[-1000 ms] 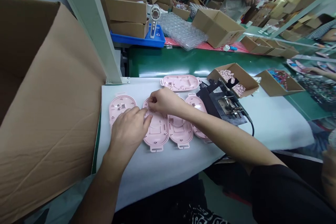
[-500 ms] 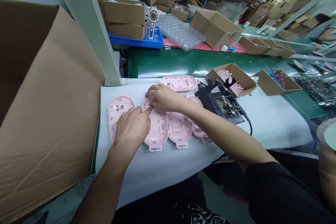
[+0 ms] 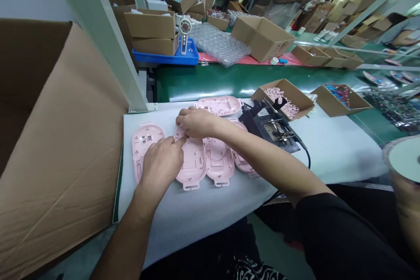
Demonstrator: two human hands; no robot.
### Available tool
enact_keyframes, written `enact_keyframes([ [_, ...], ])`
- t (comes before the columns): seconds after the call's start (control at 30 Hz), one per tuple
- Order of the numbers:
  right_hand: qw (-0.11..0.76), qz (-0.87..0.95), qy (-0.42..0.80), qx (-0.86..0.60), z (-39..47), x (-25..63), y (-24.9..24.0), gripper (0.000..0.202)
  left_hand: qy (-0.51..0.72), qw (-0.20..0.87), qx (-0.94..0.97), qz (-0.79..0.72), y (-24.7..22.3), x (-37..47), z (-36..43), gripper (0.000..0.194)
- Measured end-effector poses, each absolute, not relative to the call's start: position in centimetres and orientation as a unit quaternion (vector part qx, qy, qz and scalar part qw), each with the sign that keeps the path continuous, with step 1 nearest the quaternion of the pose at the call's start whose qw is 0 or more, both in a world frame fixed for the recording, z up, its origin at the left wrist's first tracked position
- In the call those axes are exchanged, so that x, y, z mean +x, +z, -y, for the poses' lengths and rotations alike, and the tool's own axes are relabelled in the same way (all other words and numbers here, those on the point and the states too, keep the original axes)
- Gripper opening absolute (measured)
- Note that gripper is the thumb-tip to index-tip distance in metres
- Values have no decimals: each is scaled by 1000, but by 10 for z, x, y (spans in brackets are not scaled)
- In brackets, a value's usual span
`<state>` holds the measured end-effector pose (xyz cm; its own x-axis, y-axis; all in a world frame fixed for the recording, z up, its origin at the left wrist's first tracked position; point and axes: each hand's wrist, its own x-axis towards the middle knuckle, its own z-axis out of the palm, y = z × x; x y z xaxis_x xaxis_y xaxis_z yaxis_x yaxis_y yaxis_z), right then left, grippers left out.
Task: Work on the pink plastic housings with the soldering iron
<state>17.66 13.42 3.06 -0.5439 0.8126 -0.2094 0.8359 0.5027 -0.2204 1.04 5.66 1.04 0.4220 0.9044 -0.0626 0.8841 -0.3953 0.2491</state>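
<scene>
Several pink oval plastic shell halves lie on the white-covered bench, hollow side up. My left hand [image 3: 163, 160] grips the left edge of one shell half [image 3: 192, 167], one digit stretched over its upper inside and the other fingers curled mostly out of sight. Over the upper end of this same shell half, my right hand [image 3: 197, 123] has its fingers bent down and pressed together; whatever they pinch is hidden. A separate shell half [image 3: 144, 142] lies left of my left hand. Another shell half [image 3: 217, 168] sits against the right side of the gripped one, partly under my right forearm.
Behind my right forearm stands a black metal fixture [image 3: 275, 129] with a cable. A cardboard box of small pink parts [image 3: 290, 107] and a box of coloured wires [image 3: 341, 96] are farther back. The large carton [image 3: 75, 140] and metal post [image 3: 108, 39] border the left side.
The view has shifted slightly, so the bench items appear a little farther left. Both hands stay at the same shell half, with little visible movement of the fingers.
</scene>
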Motion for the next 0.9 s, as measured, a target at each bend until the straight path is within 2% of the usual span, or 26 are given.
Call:
enact_keyframes([
  [0.07, -95, -867, -157, 463, -122, 180, 40, 32, 189, 256, 759, -568, 15, 7, -51, 44],
  [0.13, -256, -847, -190, 425, -101, 185, 52, 26, 358, 435, 623, -542, 20, 4, -44, 50],
  [0.17, -308, -838, -209, 399, -89, 187, 58, 22, 417, 520, 550, -503, 23, 3, -41, 56],
  [0.23, -336, -840, -239, 353, -65, 188, 67, 16, 464, 647, 430, -425, 28, 3, -35, 65],
  [0.3, -311, -857, -236, 336, -46, 188, 71, 16, 453, 713, 357, -399, 32, 7, -32, 71],
  [0.43, -256, -883, -147, 364, -28, 191, 63, 22, 426, 738, 331, -405, 29, 23, -24, 75],
  [0.57, -253, -883, -114, 379, -7, 201, 49, 24, 400, 728, 362, -423, 18, 36, -1, 75],
  [0.67, -311, -868, -112, 371, 14, 207, 40, 18, 385, 730, 351, -441, 15, 43, 21, 78],
  [0.77, -422, -821, -122, 364, 26, 213, 36, 8, 367, 735, 353, -448, 19, 52, 37, 78],
  [0.83, -472, -788, -152, 365, 28, 221, 36, 6, 351, 736, 370, -445, 24, 58, 42, 70],
  [0.9, -486, -764, -177, 386, 26, 233, 38, 7, 352, 713, 407, -450, 26, 62, 43, 60],
])
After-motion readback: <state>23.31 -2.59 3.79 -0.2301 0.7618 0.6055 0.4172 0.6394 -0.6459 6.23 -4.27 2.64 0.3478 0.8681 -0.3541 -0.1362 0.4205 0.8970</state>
